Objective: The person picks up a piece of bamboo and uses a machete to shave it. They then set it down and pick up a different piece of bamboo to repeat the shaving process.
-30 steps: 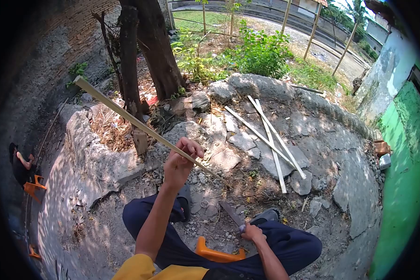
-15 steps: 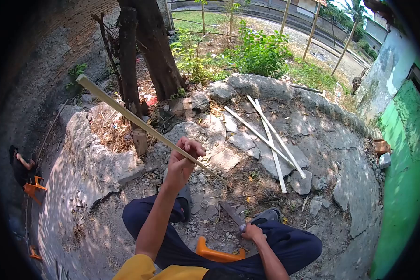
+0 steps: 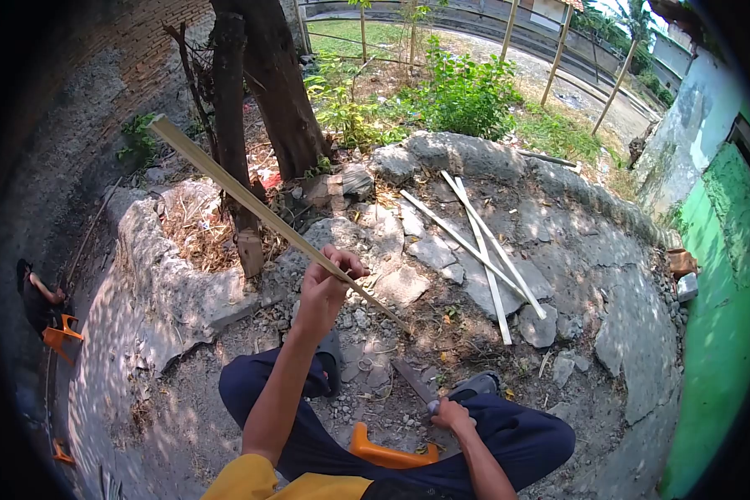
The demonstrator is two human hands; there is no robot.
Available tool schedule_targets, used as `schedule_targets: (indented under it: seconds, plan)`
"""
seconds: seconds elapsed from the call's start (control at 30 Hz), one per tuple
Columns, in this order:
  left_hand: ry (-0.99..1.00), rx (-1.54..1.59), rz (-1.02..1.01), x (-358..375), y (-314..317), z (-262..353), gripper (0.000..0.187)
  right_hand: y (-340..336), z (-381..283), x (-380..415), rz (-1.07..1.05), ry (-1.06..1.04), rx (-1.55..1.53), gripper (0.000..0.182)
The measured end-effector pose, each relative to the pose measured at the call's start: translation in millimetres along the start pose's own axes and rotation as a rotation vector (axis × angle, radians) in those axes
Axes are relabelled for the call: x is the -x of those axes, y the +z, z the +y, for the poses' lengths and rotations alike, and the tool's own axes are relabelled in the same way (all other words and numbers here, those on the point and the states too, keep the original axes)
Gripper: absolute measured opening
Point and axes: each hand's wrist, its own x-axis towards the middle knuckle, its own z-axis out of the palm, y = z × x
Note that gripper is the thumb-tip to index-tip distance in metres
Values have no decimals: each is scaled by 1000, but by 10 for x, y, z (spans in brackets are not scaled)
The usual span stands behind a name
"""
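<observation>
My left hand (image 3: 330, 275) is closed around a long, narrow bamboo strip (image 3: 233, 190), holding it raised at a slant. The strip's thick end points up and left toward the tree; its thin end reaches down to the right, over the ground. By my right knee, my right hand (image 3: 452, 414) grips a large knife (image 3: 413, 382), probably a machete, around its handle. Its dark blade points forward and left, low over the rubble, apart from the strip. Three pale strips (image 3: 480, 244) lie crossed on the broken concrete ahead.
An orange plastic piece (image 3: 392, 452) is between my legs. A low concrete border (image 3: 200, 304) and tree trunks (image 3: 279, 92) stand ahead left. Another person (image 3: 42, 296) sits on an orange chair (image 3: 62, 335) at the far left. A green wall (image 3: 717, 333) runs along the right.
The bamboo strip's upper end has swung slightly right, and the strip has turned a little in my left hand. My right hand and the knife stay in place.
</observation>
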Motion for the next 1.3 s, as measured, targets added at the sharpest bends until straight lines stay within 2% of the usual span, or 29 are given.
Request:
schedule_targets:
  seconds: [0.33,0.43,0.5,0.8,1.3]
  plan:
    - [-19,-167,58,6,27,13,33,31,24,-33,-8,-1,-5,60]
    - [50,-312,107,-11,85,-10,35,46,39,-49,-9,-7,0,61]
    - [14,-365,131,-21,104,-7,27,61,47,-62,-11,-10,3,62]
    - [27,-439,118,-3,62,-48,14,-4,0,21,-18,-14,-5,62]
    - [27,-504,140,4,123,-26,18,9,11,-18,-28,-13,-11,63]
